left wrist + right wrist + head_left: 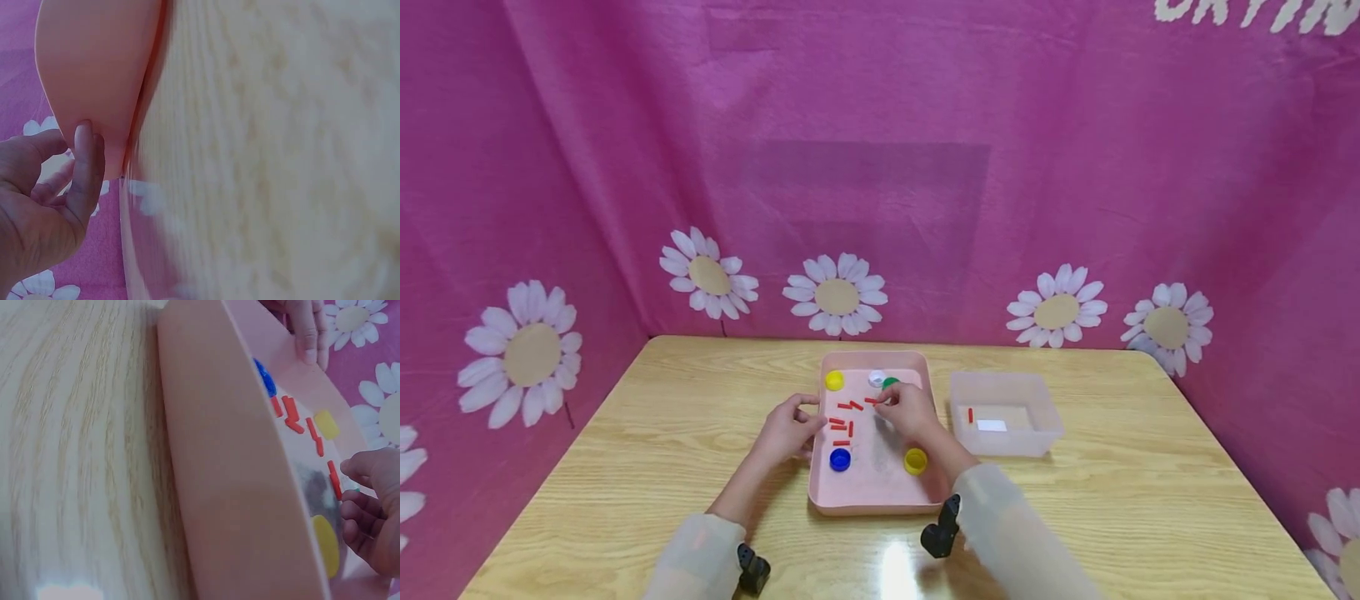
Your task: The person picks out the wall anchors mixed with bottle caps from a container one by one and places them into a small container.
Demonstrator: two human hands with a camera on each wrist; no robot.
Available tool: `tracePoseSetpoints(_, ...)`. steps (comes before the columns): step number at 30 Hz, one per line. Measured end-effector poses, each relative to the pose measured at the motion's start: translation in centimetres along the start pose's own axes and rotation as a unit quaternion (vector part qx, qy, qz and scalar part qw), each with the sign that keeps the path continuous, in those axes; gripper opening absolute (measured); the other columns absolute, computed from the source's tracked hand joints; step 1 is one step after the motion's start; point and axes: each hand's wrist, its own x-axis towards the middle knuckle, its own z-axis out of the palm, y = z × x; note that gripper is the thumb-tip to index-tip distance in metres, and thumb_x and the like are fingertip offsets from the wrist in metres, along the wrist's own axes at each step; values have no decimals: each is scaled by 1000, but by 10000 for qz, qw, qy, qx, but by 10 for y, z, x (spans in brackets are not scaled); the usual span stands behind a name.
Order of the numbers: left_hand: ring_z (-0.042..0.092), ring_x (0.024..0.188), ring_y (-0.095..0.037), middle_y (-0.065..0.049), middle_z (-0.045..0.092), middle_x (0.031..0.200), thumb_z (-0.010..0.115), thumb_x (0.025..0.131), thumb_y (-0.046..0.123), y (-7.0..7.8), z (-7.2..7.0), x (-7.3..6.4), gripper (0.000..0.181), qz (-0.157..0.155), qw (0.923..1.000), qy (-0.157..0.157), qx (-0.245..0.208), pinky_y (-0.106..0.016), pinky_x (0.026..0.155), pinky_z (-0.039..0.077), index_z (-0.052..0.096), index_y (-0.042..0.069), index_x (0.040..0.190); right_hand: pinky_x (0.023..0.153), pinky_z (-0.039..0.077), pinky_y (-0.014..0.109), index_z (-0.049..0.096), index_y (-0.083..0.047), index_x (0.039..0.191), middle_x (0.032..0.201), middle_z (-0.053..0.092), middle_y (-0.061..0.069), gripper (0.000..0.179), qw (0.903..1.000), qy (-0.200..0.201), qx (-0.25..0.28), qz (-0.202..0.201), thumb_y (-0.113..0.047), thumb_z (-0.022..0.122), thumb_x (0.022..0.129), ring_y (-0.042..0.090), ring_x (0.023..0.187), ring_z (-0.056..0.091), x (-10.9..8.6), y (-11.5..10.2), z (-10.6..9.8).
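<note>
A shallow pink tray [885, 507] lies on the wooden table. My left hand [792, 429] grips its left wall, thumb at the rim and fingers against the outside [84, 169]. Over the tray's right side is my right hand [910, 412]. Its fingertips are at a small red strip [871, 401], and the right wrist view shows thumb and forefinger apart beside it. Several more red strips [851, 429] lie along the tray's left half. A blue cap [840, 459], two yellow caps [834, 381] [915, 461], a white cap [877, 378] and a partly hidden green cap [891, 382] sit around them.
Right of the tray stands a clear plastic box [1041, 408], with one red strip [970, 415] and a white rectangle [992, 425] in it. A pink curtain [880, 183] with printed daisies hangs behind the table [1120, 500].
</note>
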Motion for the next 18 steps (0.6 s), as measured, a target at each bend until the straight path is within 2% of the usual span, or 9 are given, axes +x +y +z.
tracePoseSetpoints(5, 58, 64, -15, -10, 55, 90, 63, 90, 16, 0, 1, 0, 41, -44, 10000, 10, -25, -25, 49, 54, 51, 10, 129, 66, 51, 21, 64, -14, 95, 94, 60, 4, 10, 9997, 85, -108, 221, -18, 67, 87, 18, 80, 53, 4, 3, 5)
tracePoseSetpoints(10, 58, 64, -15, -10, 55, 90, 62, 90, 16, -1, 0, 0, 40, -6, 10000, 19, -59, -26, 49, 55, 51, 10, 128, 80, 55, 27, 64, -13, 95, 97, 62, 5, 10, 9993, 228, -232, 157, -17, 67, 86, 18, 84, 55, 7, 5, 8)
tracePoseSetpoints(14, 58, 64, -15, -10, 55, 90, 62, 90, 16, 0, 0, 0, 40, -64, 9999, 2, -89, -26, 49, 55, 51, 10, 128, 80, 55, 28, 65, -11, 96, 97, 64, 5, 12, 9982, 317, -481, 168, -18, 67, 86, 17, 84, 55, 9, 4, 9)
tracePoseSetpoints(18, 58, 64, -15, -10, 55, 90, 62, 90, 16, 1, -1, 0, 40, -72, 9999, -9, -98, -26, 50, 56, 51, 9, 128, 75, 55, 24, 66, -11, 94, 96, 64, 4, 11, 9972, 342, -575, 321, -19, 67, 86, 16, 82, 55, 10, 2, 11)
